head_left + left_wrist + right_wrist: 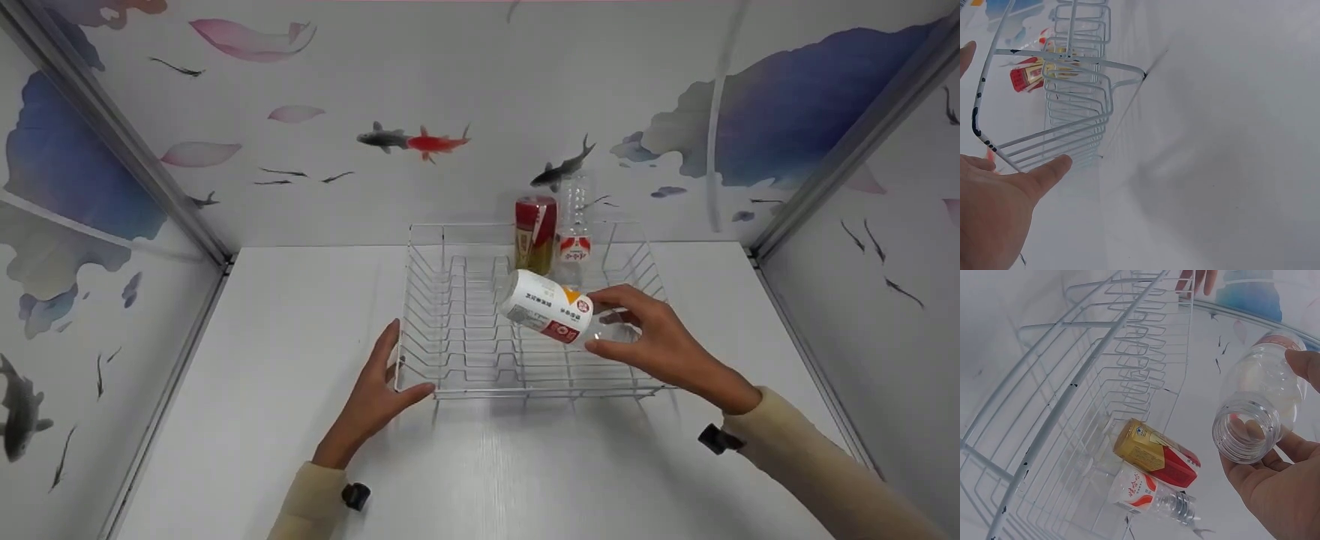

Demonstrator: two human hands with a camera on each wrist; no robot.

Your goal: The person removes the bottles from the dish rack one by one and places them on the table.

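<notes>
In the head view my right hand (660, 341) grips a clear plastic bottle (551, 307) near its neck, tilted above the wire rack (480, 391). The bottle has a white label with orange and red marks. Its mouth has no cap, as the right wrist view shows, and faces back toward the wrist. My left hand (375, 397) is spread at the rack's front left corner, thumb along the front rim and fingers at the left side. A red and gold can (535, 232) and another clear bottle (575, 247) with a red and white label stand side by side at the rack's back.
The white wire rack sits on a white tabletop (300, 322). Wire dividers run in rows inside it. Behind stands a white wall panel (450, 67) printed with fish and petals; side panels (885, 247) meet it along metal strips.
</notes>
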